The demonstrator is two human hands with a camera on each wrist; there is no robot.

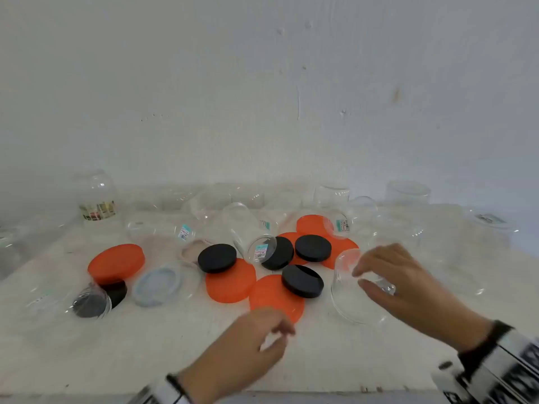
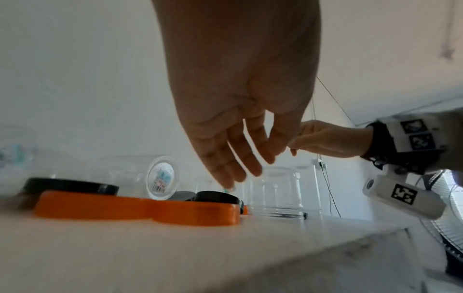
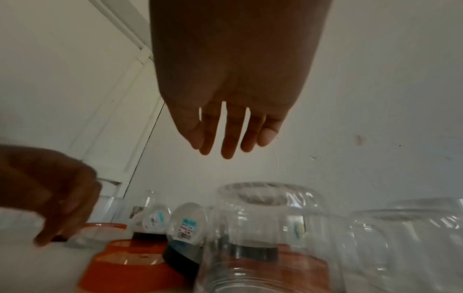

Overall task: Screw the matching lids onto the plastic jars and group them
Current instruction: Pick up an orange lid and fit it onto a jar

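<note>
My right hand [image 1: 370,269] hovers with relaxed fingers over the base of a clear jar [image 1: 347,295] standing upside down at the right front. In the right wrist view the straight fingers [image 3: 225,136] hang above that jar [image 3: 263,228] without touching it. My left hand [image 1: 274,336] is low over the table, loosely curled and holding nothing, just in front of an orange lid [image 1: 271,295]. A black lid [image 1: 303,281] rests partly on that orange lid. Several more orange and black lids lie mixed in the middle among tipped clear jars.
A row of clear jars [image 1: 332,196] lines the white wall behind. At the left lie an orange lid [image 1: 116,262], a grey-blue lid [image 1: 156,284] and a jar on its side [image 1: 90,301]. The table's front edge [image 1: 291,393] is near my wrists.
</note>
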